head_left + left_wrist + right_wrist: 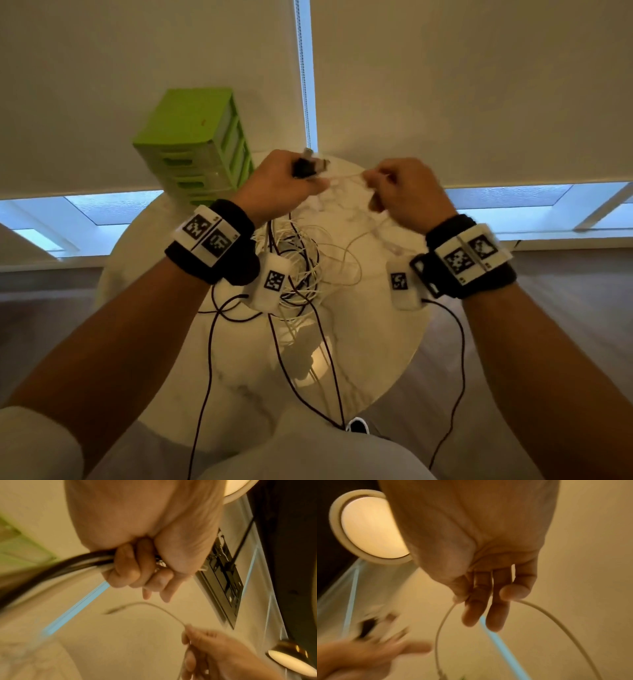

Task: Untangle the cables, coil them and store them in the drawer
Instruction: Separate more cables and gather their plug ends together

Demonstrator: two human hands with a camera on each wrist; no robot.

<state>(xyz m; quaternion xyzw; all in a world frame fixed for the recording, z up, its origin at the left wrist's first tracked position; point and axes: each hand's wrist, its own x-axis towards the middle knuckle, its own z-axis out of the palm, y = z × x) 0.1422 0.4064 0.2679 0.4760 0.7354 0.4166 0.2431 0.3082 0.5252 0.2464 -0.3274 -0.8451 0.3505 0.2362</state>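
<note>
Both hands are raised over a tangle of white and dark cables [294,270] lying on the round white table [383,342]. My left hand [308,181] grips a bundle of cable ends, with black and white plugs [310,164] sticking up out of the fist. In the left wrist view its fingers [130,572] curl round black and white cords [77,563]. My right hand [375,185] pinches a thin white cable [346,176] that runs across to the left hand. The right wrist view shows thumb and fingers [477,601] pinching that white cable [441,626], which hangs down in a loop.
A green drawer unit [198,144] with all its drawers shut stands at the table's back left, close to my left hand. Window blinds hang behind the table. Dark wires [209,359] trail from the wrist devices over the table's near edge.
</note>
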